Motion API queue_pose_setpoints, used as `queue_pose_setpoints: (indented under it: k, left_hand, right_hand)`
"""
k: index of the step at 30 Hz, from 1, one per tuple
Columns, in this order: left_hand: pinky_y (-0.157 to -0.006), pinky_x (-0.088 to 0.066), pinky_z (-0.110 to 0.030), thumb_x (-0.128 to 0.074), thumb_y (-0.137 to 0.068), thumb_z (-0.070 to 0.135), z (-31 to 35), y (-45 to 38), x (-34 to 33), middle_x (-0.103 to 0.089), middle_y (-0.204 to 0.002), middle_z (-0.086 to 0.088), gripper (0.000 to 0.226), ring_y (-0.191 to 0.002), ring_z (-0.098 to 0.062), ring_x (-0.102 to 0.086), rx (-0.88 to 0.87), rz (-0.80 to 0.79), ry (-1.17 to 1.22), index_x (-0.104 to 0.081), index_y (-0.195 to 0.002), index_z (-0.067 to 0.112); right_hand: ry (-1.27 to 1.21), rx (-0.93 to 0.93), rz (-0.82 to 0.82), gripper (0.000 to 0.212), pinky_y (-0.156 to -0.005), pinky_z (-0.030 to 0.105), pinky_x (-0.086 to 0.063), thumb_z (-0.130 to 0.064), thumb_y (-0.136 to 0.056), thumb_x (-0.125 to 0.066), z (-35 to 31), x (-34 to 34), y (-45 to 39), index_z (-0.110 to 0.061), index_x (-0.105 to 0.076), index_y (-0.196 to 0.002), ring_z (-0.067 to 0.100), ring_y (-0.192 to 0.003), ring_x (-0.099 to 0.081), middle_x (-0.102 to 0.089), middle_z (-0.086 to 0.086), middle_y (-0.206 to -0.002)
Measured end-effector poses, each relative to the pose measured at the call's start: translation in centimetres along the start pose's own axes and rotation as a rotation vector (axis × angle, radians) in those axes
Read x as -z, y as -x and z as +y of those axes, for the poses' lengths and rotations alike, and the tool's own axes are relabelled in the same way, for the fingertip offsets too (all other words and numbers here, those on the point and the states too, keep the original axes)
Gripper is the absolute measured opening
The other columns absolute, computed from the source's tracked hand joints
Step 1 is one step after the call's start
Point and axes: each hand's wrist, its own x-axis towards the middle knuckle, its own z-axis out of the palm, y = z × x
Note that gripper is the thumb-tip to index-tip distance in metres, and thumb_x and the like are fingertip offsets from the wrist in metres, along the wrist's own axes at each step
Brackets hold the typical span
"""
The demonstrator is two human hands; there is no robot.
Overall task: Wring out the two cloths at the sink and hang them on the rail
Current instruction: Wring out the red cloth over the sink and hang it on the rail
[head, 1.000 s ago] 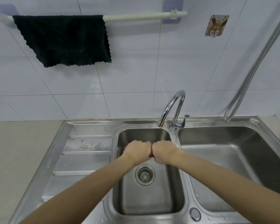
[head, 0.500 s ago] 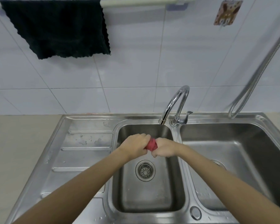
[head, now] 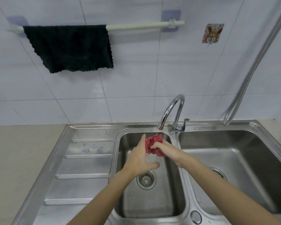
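A crumpled red cloth (head: 153, 142) is bunched over the left basin of the steel sink (head: 91, 166), just under the tap spout. My right hand (head: 166, 151) grips its lower part. My left hand (head: 140, 158) lies flat against the cloth's left side with fingers spread and thumb out, holding nothing. A black cloth (head: 70, 47) hangs draped over the left half of the white rail (head: 144, 26) on the tiled wall.
A chrome tap (head: 173, 114) stands between the two basins. A metal shower hose (head: 256, 62) runs down the wall at the right. The ribbed draining board is at the left, with a beige counter (head: 23, 159) beyond it. A small hook sticker (head: 212, 33) is on the wall.
My left hand has let go of the red cloth and spread open. The cloth has loosened from a tight twist into a loose bunch in my right hand. The camera tilted up.
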Motion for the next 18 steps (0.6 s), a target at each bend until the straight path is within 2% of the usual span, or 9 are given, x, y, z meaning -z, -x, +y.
queue_pose_setpoints:
  k: [2,5,8,9,11,13,15,18]
  left_hand:
    - [-0.11,-0.039,-0.04,-0.074,-0.055,0.06,0.3,0.2,0.2,-0.043,-0.148,-0.003,0.132,-0.133,-0.018,-0.045,0.03,-0.009,0.001,0.0,-0.153,0.012]
    - [-0.108,-0.041,-0.04,-0.072,-0.049,0.072,1.2,0.8,-0.1,-0.046,-0.146,0.0,0.132,-0.131,-0.018,-0.047,0.052,0.035,-0.002,-0.013,-0.151,0.012]
    - [-0.087,-0.054,-0.038,-0.07,-0.046,0.071,2.2,1.4,-0.5,-0.062,-0.118,0.007,0.103,-0.105,-0.018,-0.063,0.08,0.16,-0.037,-0.038,-0.13,0.021]
    - [-0.082,-0.055,-0.037,-0.069,-0.048,0.068,2.5,1.6,-0.5,-0.063,-0.109,0.007,0.092,-0.096,-0.018,-0.064,0.088,0.183,-0.07,-0.042,-0.122,0.022]
    - [-0.077,-0.053,-0.035,-0.065,-0.057,0.056,2.9,1.8,-0.9,-0.064,-0.102,0.003,0.07,-0.09,-0.022,-0.065,0.081,0.229,-0.123,-0.047,-0.113,0.017]
    - [-0.073,-0.048,-0.03,-0.063,-0.067,0.04,3.3,2.0,-1.5,-0.062,-0.102,-0.002,0.053,-0.093,-0.026,-0.064,0.085,0.295,-0.099,-0.049,-0.109,0.012]
    - [-0.072,-0.043,-0.029,-0.064,-0.072,0.032,4.1,2.1,-1.6,-0.058,-0.106,-0.003,0.047,-0.098,-0.026,-0.06,0.123,0.349,-0.033,-0.047,-0.11,0.012]
    - [-0.076,-0.048,-0.033,-0.068,-0.066,0.04,4.9,1.9,-1.7,-0.054,-0.103,-0.002,0.055,-0.093,-0.025,-0.058,0.115,0.396,-0.062,-0.045,-0.11,0.014]
  right_hand:
    - [0.013,-0.068,-0.071,0.044,-0.102,0.036,-0.037,-0.051,-0.088,-0.037,-0.1,0.6,0.2,-0.025,-0.067,-0.107,0.017,-0.106,-0.06,-0.073,-0.001,-0.105]
    - [0.022,-0.067,-0.164,0.061,-0.114,0.042,-0.029,-0.061,-0.091,-0.025,-0.6,1.1,0.5,-0.024,-0.062,-0.122,0.015,-0.119,-0.055,-0.065,0.002,-0.126]
    - [0.045,-0.122,-0.256,0.075,-0.119,0.039,-0.017,-0.074,-0.086,-0.017,-1.5,0.8,1.7,-0.025,-0.057,-0.126,0.012,-0.127,-0.047,-0.056,0.002,-0.135]
    - [0.061,-0.145,-0.26,0.079,-0.119,0.038,-0.014,-0.078,-0.083,-0.015,-1.5,0.8,2.0,-0.027,-0.058,-0.123,0.011,-0.129,-0.044,-0.054,0.002,-0.137]
    - [0.085,-0.177,-0.278,0.088,-0.121,0.038,-0.006,-0.081,-0.08,-0.009,-1.5,0.8,2.6,-0.024,-0.052,-0.132,0.01,-0.136,-0.033,-0.041,0.001,-0.148]
    - [0.135,-0.181,-0.293,0.091,-0.119,0.033,-0.002,-0.078,-0.082,-0.004,-2.0,0.6,3.2,-0.019,-0.044,-0.139,0.005,-0.136,-0.027,-0.034,-0.004,-0.149]
    - [0.175,-0.177,-0.255,0.09,-0.115,0.027,-0.006,-0.074,-0.085,-0.004,-2.3,0.4,3.4,-0.013,-0.045,-0.136,0.001,-0.128,-0.03,-0.035,-0.009,-0.144]
    - [0.2,-0.183,-0.198,0.094,-0.118,0.032,-0.005,-0.078,-0.083,-0.007,-2.4,0.7,3.3,-0.009,-0.045,-0.136,0.002,-0.129,-0.033,-0.04,-0.009,-0.138]
